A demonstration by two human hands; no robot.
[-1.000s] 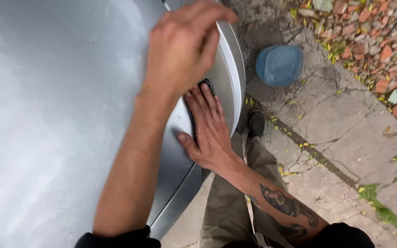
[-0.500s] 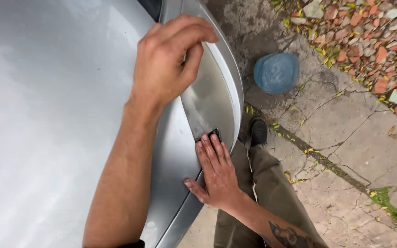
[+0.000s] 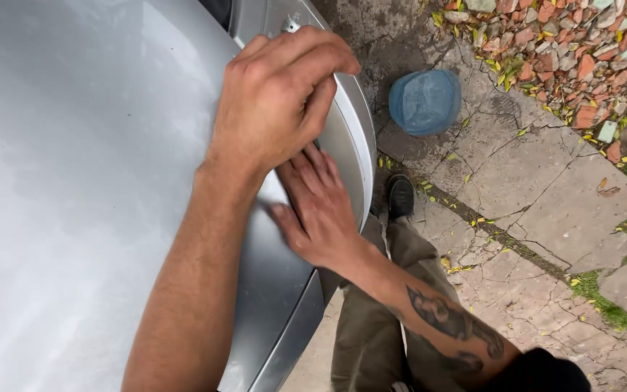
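while both palms press it, left hand [image 3: 277,101] overlaps right hand [image 3: 321,207] on silver car panel [image 3: 74,181].

The silver car panel [image 3: 74,181] fills the left side, its curved edge running down the middle; both hands rest on it near that edge, the left hand [image 3: 277,94] curled over the flat right hand [image 3: 321,210]. Beside it lies cracked stone paving [image 3: 546,210], scattered with small yellow leaves. A blue round container [image 3: 424,100] sits on the paving near its far edge, just short of the reddish rubble [image 3: 582,51] at the far right corner.
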